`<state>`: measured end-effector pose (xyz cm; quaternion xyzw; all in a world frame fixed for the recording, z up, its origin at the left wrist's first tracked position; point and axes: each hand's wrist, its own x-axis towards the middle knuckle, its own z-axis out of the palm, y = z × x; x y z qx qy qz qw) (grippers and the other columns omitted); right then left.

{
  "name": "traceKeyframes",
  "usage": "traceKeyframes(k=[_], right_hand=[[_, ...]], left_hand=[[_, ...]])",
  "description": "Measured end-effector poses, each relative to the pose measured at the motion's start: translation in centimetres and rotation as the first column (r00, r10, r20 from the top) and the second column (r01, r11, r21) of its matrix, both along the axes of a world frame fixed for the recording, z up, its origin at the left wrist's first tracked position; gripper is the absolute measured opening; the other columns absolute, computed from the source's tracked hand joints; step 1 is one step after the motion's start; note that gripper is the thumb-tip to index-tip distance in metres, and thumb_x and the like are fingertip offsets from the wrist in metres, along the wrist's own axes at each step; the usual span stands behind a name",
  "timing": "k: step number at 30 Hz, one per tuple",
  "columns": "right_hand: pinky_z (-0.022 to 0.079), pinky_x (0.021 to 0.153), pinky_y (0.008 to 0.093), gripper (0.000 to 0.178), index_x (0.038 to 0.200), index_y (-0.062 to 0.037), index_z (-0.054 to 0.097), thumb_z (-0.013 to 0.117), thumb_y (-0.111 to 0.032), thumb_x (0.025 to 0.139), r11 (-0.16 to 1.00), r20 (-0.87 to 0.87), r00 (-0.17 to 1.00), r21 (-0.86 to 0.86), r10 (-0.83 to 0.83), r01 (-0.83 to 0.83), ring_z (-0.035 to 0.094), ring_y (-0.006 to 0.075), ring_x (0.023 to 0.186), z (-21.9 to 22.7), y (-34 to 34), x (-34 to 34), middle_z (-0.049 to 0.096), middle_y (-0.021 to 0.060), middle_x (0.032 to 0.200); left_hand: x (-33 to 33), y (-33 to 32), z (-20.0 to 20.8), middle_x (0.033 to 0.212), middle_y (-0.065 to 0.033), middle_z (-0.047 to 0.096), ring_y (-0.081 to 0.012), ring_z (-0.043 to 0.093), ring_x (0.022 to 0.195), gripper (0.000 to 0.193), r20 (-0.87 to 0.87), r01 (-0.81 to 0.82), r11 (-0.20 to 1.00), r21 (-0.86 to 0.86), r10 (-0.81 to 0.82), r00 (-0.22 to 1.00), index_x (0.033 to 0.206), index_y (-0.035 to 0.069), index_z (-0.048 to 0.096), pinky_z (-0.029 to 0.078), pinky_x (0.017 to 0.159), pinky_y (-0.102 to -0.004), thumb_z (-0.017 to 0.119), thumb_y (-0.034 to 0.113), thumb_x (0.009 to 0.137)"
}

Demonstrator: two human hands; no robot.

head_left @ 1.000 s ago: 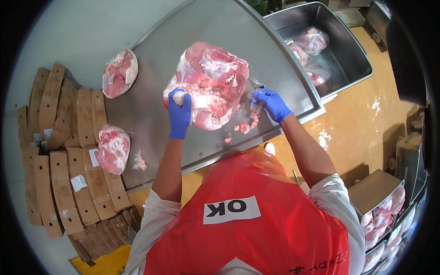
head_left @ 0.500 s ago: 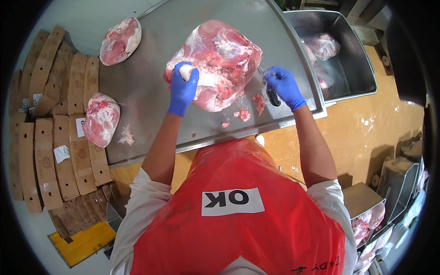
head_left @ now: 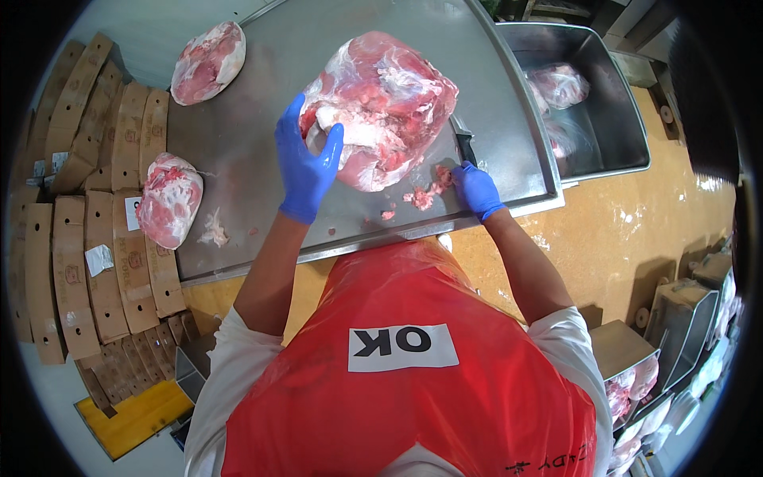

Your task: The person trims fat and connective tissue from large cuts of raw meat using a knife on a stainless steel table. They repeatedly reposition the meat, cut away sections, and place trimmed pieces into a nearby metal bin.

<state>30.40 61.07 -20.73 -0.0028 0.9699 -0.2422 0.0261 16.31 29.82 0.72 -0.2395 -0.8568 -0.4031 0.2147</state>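
A big raw joint of meat [head_left: 389,103], pink with white fat, lies on the metal table. My left hand [head_left: 308,171], in a blue glove, is open at its near-left side, thumb and fingers spread around a pale knob that looks like a bone end. Beside the joint's right side, my right hand [head_left: 478,192], also blue-gloved, is closed at the lower end of a knife's black handle [head_left: 466,146]. The blade points toward the meat and only a little of it shows. Small meat scraps [head_left: 423,195] lie left of my right hand.
Two smaller meat pieces [head_left: 208,63] sit along the metal table's [head_left: 262,159] left edge, with a pale scrap [head_left: 213,229] nearby. Brown cardboard boxes [head_left: 75,270] are stacked at left. A metal tub [head_left: 608,119] with wrapped meat stands beyond the table's right edge.
My left hand has loosened and spread its fingers, shifting slightly left. My right hand has moved nearer to me, and more of the knife's handle shows beyond it.
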Motion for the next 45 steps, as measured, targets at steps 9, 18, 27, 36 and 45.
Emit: traceKeyframes(k=[9, 18, 27, 36, 45], right_hand=[[0.056, 0.071, 0.0413, 0.020, 0.101, -0.0015, 0.076, 0.081, -0.019, 0.093, 0.780, 0.026, 0.973, -0.593, -0.228, 0.199, 0.072, 0.0343, 0.073, 7.9, -0.3, -0.2, 0.074, 0.0193, 0.085], [0.056, 0.076, 0.0380, 0.011, 0.098, -0.0040, 0.077, 0.078, -0.015, 0.094, 0.674, -0.202, 0.942, -0.738, -0.266, 0.032, 0.069, 0.0238, 0.081, 17.6, -3.4, -0.6, 0.076, 0.0103, 0.087], [0.049, 0.110, 0.0486, 0.064, 0.136, -0.0051, 0.069, 0.087, -0.031, 0.080, 0.796, -0.390, 0.920, -0.549, 0.026, -0.256, 0.059, 0.0434, 0.125, 13.4, -10.1, 1.9, 0.063, 0.0221, 0.137], [0.046, 0.107, 0.0576, 0.045, 0.110, -0.0040, 0.071, 0.081, -0.042, 0.086, 0.993, -0.066, 0.992, 0.059, 0.104, -0.100, 0.054, 0.0416, 0.129, 7.3, -8.1, 1.3, 0.063, 0.0169, 0.119], [0.059, 0.084, 0.0470, 0.024, 0.112, -0.0068, 0.071, 0.076, -0.014, 0.090, 0.938, -0.127, 0.992, -0.346, -0.007, -0.037, 0.070, 0.0379, 0.098, 1.1, -8.0, 2.6, 0.065, 0.0183, 0.109]], left_hand=[[7.3, 0.9, 0.8, 0.105, -0.0088, 0.077, -0.0192, 0.074, 0.093, 0.028, 0.249, 0.392, 0.920, -0.001, -0.379, 0.891, 0.121, 0.003, 0.072, 0.059, 0.083, -0.0348, 0.079, 0.006, 0.094], [8.0, 2.7, 1.0, 0.138, -0.0113, 0.067, -0.0212, 0.072, 0.112, 0.047, 0.799, 0.018, 0.808, 0.589, -0.585, 0.140, 0.154, 0.009, 0.050, 0.060, 0.093, -0.0387, 0.062, 0.019, 0.110], [6.7, -3.1, -3.5, 0.121, -0.0083, 0.071, -0.0160, 0.071, 0.098, 0.038, 0.808, 0.070, 0.819, 0.569, -0.573, 0.139, 0.142, 0.001, 0.062, 0.060, 0.088, -0.0315, 0.062, 0.019, 0.108], [9.4, -7.5, -8.8, 0.082, -0.0046, 0.070, -0.0103, 0.065, 0.072, 0.024, 0.948, 0.174, 0.980, 0.096, -0.144, 0.285, 0.105, 0.001, 0.078, 0.055, 0.070, -0.0280, 0.072, 0.024, 0.103], [9.3, -1.5, -12.9, 0.078, -0.0051, 0.067, -0.0159, 0.060, 0.068, 0.028, 0.800, 0.383, 0.924, 0.013, -0.240, 0.551, 0.115, 0.003, 0.077, 0.052, 0.066, -0.0350, 0.074, 0.028, 0.101]])
